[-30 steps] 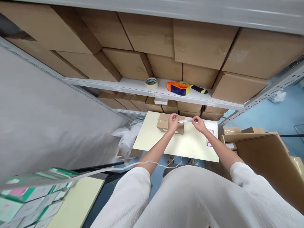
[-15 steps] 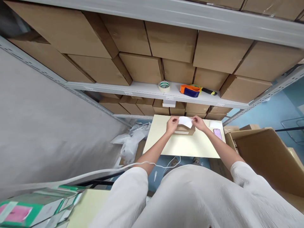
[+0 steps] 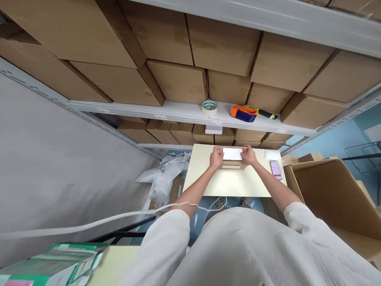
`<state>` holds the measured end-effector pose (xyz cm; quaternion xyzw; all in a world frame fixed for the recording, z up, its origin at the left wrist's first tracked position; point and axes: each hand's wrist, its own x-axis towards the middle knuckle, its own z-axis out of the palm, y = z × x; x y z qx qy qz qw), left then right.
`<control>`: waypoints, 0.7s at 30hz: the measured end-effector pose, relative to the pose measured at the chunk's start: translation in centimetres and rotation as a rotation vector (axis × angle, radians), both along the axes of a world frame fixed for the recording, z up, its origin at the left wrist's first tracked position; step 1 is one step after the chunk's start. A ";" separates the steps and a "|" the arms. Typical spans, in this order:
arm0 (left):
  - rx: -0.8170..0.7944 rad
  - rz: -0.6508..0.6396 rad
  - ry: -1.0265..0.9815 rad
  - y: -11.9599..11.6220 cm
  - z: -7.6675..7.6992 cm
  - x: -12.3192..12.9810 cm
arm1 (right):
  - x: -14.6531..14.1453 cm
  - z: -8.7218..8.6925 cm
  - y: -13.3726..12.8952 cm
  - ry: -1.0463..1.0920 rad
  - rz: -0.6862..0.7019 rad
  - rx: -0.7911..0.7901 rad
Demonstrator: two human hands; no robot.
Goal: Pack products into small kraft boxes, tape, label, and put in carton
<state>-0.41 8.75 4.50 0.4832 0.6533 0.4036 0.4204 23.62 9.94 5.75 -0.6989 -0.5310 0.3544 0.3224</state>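
A white label [image 3: 232,153] lies flat against the top of a small brown cardboard box [image 3: 242,165], which rests on the pale yellow table [image 3: 214,184]. My left hand [image 3: 217,156] has its fingers closed at the label's left edge. At the right edge, my right hand [image 3: 248,155] pinches the label in the same way. Both hands touch the box's top. A second white strip [image 3: 231,167] shows on the box's near side.
A phone [image 3: 276,170] and a white stack [image 3: 272,155] lie at the table's right. Tape roll [image 3: 209,107], orange-blue tool [image 3: 244,113] and cutter [image 3: 268,114] sit on the shelf [image 3: 178,112]. A large open carton [image 3: 336,190] stands right; a white cable [image 3: 119,215] crosses my left arm.
The label, curved and tilted before, is now flat and straight on the box top, with both hands lowered at its edges. The view has shifted slightly.
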 end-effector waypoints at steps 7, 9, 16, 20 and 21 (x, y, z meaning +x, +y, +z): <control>-0.004 -0.116 0.281 0.4 -0.6 0.6 | -0.2 -1.7 0.1 -0.149 0.057 0.038; -0.013 -0.135 0.311 0.4 -0.6 0.7 | -0.2 -2.0 0.2 -0.177 0.069 0.044; 0.001 -0.172 0.386 0.5 -0.4 0.8 | -0.4 -2.5 0.4 -0.281 0.133 0.046; 0.026 -0.212 0.444 0.4 -0.2 0.8 | -0.8 -2.4 0.1 -0.392 0.199 0.062; 0.033 -0.224 0.458 0.4 -0.2 0.8 | -1.0 -2.4 0.0 -0.422 0.214 0.060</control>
